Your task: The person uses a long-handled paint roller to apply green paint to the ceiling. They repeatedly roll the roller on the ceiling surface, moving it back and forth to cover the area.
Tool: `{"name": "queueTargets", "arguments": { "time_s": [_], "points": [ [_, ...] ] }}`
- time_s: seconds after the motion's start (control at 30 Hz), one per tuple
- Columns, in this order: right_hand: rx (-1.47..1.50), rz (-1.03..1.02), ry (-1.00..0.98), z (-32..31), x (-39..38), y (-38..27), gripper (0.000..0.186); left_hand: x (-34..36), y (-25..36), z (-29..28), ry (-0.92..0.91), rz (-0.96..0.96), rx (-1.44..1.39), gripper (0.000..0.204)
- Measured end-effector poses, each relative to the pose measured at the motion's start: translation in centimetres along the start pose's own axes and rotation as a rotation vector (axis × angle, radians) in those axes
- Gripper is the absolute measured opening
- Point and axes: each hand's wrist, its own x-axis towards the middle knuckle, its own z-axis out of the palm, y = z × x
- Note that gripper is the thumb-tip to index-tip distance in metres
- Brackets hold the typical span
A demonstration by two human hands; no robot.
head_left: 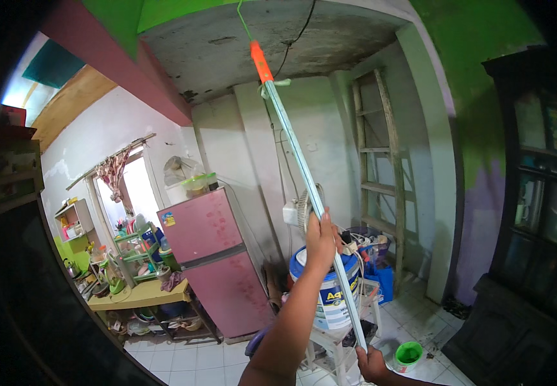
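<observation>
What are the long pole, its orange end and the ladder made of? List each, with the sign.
Long pole: metal or plastic, perhaps, with a smooth finish; its straight edges and lengthwise pale streaks fit either.
Orange end: likely plastic, fairly smooth, going by its bright, even colour.
Ladder: most likely wood, dull and rough-looking; its brownish, slightly uneven rails suggest it.

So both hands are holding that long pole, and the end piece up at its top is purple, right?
Not quite: the end piece at the top is orange, not purple, as the head view shows. The left hand and right hand are indeed both holding the long pole.
</observation>
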Motion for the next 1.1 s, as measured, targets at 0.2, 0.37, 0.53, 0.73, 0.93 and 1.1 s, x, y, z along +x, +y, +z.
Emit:
{"name": "queueTargets", "arguments": {
  "time_s": [0.2, 0.37, 0.53, 0.73, 0.93, 1.1],
  "points": [
    [0.081, -0.029, -0.027, 0.9, 5.5, -0.5, 0.046, 4.6, 2.4, -1.2, 0.007, -0.089, -0.021, 0.037],
    [0.001, 0.086, -0.022, -1.8, 1.6, 3.7, 0.043, 0.4, -1.2, -0.6, -0.136, -0.181, -0.038, 0.036],
    [-0.033, 0.025, 0.011, -5.1, -0.6, 11.0, 0.043, 0.7, -1.6, 1.5, -0.278, -0.203, -0.288, 0.049],
    [-0.084, -0.013, 0.009, -5.2, 4.0, 5.3, 0.042, 5.3, 1.0, 1.6, -0.113, -0.061, -0.226, 0.044],
    [-0.027, 0.014, -0.054, -5.8, 1.6, 10.9, 0.046, 2.5, 0.7, 2.1, -0.191, -0.113, -0.318, 0.039],
    [-0.103, 0.059, -0.079, -8.3, -3.2, 16.5, 0.043, 2.2, 0.2, -0.3, -0.238, -0.035, -0.459, 0.032]
  ]
}}
